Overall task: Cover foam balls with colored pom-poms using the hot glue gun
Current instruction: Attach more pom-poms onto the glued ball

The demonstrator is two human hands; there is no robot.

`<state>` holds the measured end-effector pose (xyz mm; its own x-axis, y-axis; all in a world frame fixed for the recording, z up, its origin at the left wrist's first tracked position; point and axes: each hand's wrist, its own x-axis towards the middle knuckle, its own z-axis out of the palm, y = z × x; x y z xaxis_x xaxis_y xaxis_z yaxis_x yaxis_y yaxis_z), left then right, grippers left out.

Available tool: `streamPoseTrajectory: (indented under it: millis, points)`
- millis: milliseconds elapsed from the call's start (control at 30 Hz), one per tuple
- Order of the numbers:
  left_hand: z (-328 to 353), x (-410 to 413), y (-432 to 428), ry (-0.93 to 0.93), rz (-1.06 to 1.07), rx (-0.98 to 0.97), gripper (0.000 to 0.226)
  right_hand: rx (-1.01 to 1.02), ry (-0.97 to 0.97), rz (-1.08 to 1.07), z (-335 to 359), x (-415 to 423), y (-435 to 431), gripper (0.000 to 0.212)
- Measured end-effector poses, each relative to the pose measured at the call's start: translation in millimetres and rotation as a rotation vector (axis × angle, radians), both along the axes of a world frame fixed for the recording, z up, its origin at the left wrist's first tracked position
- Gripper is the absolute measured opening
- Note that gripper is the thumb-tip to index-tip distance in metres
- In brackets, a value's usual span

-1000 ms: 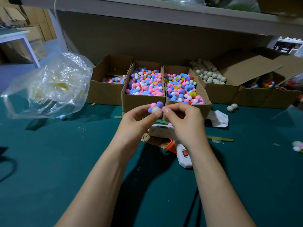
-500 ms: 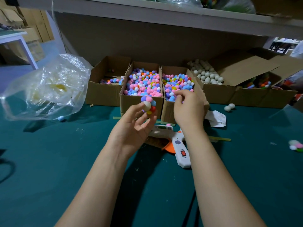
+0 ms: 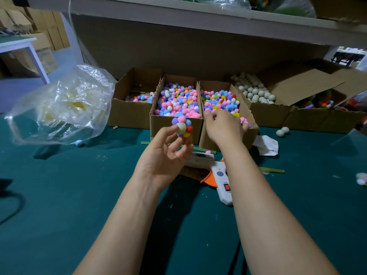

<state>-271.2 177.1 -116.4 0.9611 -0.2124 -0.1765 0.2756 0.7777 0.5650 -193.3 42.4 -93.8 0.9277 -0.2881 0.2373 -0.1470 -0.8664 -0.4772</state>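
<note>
Green table (image 3: 59,195); foam ball (image 3: 181,128) pinched atop left grip (image 3: 164,155).

R hand (image 3: 224,128) fingers half-buried in pom-poms (image 3: 220,100), grip unclear, glue gun (image 3: 223,183) tip hidden behind L hand (image 3: 164,155)

The foam ball (image 3: 181,128) is cream, ringed with pink, purple, blue, red and yellow pom-poms (image 3: 189,129). The brown cardboard boxes (image 3: 174,132) hold a pink, blue, white and yellow jumble on a teal table (image 3: 59,195). The glue gun (image 3: 220,174) is white with an orange trigger and a red switch.
</note>
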Motion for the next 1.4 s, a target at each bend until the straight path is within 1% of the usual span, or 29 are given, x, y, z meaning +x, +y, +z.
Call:
streamPoseTrajectory:
  millis: [100, 167, 233, 300, 400, 533, 733, 833, 900, 1000, 1067, 1233, 1300, 1400]
  points:
    - [-1, 1, 0, -0.011, 0.003, -0.005, 0.048, 0.261, -0.253, 0.051, -2, -5, -7, 0.004]
    - [-1, 1, -1, -0.019, -0.003, -0.003, 0.044, 0.336, -0.343, 0.077, -3, -7, -13, 0.010]
    - [-1, 1, -1, -0.018, -0.006, -0.007, 0.047, 0.327, -0.359, 0.086, -5, -7, -17, 0.011]
    - [0, 0, -1, -0.015, -0.006, -0.022, 0.050, 0.303, -0.345, 0.086, -7, -6, -18, 0.011]
    - [0, 0, 0, -0.019, -0.005, -0.038, 0.046, 0.214, -0.287, 0.058, -8, -5, -19, 0.013]
    - [0, -1, 2, 0.001, 0.015, -0.092, 0.037, 0.062, -0.111, 0.029, -5, -1, -18, 0.023]
    - [0, 0, 2, 0.028, 0.047, -0.121, 0.037, 0.052, -0.060, 0.042, 0, 3, -13, 0.025]
    - [1, 0, 1, 0.033, 0.050, -0.120, 0.039, 0.007, -0.006, 0.044, 0, 8, -7, 0.026]
    - [1, 0, 1, 0.037, 0.052, -0.113, 0.038, -0.004, -0.025, 0.016, 0, 13, -2, 0.025]
    - [2, -1, 1, 0.037, 0.048, -0.109, 0.036, 0.043, -0.084, 0.000, -1, 19, 4, 0.026]
    - [3, -2, 1, 0.036, 0.045, -0.102, 0.034, 0.055, -0.041, -0.013, 0, 24, 7, 0.028]
    - [3, -1, 0, 0.038, 0.045, -0.086, 0.033, 0.062, 0.160, -0.056, 10, 42, 7, 0.027]
    - [3, -1, 0, 0.040, 0.044, -0.082, 0.033, 0.072, 0.169, -0.050, 11, 45, 7, 0.028]
    - [3, -1, -1, 0.047, 0.044, -0.074, 0.033, 0.081, 0.123, -0.055, 6, 47, 7, 0.026]
